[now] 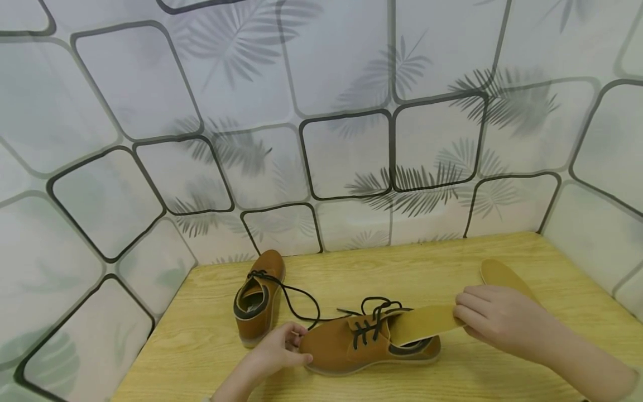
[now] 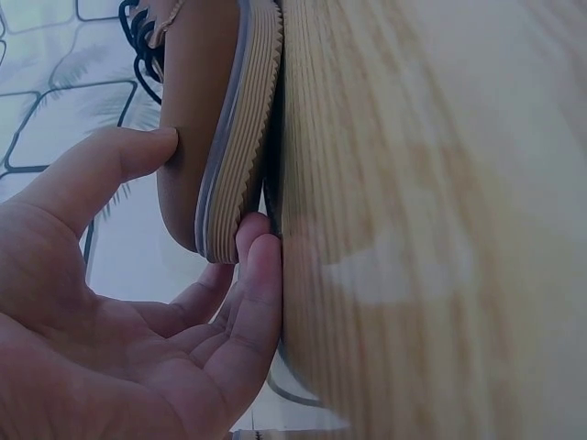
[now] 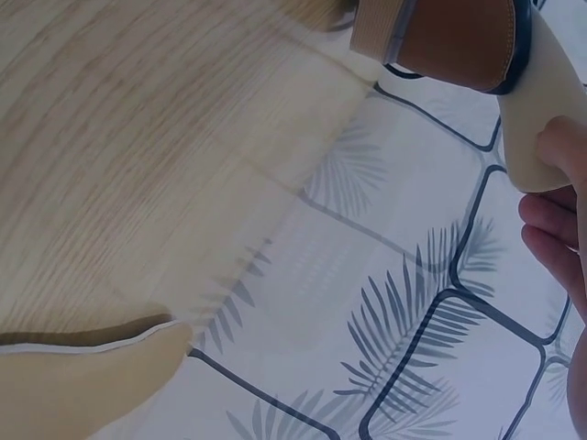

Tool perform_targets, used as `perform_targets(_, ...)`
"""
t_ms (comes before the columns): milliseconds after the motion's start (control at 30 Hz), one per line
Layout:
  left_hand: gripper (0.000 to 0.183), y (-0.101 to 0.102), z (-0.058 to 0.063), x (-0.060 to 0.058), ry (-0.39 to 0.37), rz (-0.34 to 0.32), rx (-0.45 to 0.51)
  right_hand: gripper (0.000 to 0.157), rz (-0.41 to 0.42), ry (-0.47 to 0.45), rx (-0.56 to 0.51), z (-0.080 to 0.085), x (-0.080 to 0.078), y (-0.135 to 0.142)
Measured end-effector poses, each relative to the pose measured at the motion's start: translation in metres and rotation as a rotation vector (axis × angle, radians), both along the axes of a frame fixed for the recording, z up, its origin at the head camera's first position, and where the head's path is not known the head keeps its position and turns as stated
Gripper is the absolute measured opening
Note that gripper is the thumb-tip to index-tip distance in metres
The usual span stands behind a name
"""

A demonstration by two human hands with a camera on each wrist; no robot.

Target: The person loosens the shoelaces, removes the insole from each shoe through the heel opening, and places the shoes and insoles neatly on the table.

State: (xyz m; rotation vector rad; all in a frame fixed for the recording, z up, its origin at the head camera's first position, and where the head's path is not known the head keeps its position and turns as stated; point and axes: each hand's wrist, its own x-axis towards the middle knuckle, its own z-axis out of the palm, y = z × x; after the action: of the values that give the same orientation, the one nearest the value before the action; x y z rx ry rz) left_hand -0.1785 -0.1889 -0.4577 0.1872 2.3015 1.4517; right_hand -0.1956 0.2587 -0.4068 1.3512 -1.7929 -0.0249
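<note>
A brown lace-up shoe (image 1: 326, 346) lies on the table with its toe to the left. At that toe, my left hand (image 1: 276, 352) holds the shoe, the thumb (image 2: 147, 151) on the upper and the fingertips (image 2: 261, 261) at the edge of the ribbed sole (image 2: 243, 137). My right hand (image 1: 502, 318) pinches the heel end of a tan insole (image 1: 427, 322). The insole's front part is inside the shoe opening, hidden there, while the rest slants up out of it. In the right wrist view, the insole (image 3: 537, 119) sticks out above the shoe's heel (image 3: 459, 41).
A second brown shoe (image 1: 276, 265) with black laces (image 1: 306, 293) stands at the left, toe toward the wall. Another tan insole (image 1: 504, 279) lies behind my right hand. The wooden table (image 1: 186, 335) meets a patterned wall covering (image 1: 346, 156) at its back and sides.
</note>
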Motion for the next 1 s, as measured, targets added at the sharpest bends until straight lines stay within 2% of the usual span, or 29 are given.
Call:
perform_targets(333,0.042,0.0009,0.0026,0.0009,0.004,-0.001,-0.006,0.043,0.008,0.003,-0.016,0.0041,0.0014,0.0012)
perform_targets(800,0.042,0.0005,0.0027,0.0012,0.004,-0.008,-0.004,0.042,-0.008,-0.024,0.028,0.009,0.0047,0.0057)
perform_targets(1000,0.043,-0.0002,0.0029,0.001,-0.002,-0.009,-0.008,0.043,0.02,0.004,0.006,0.0089,0.0035,0.0064)
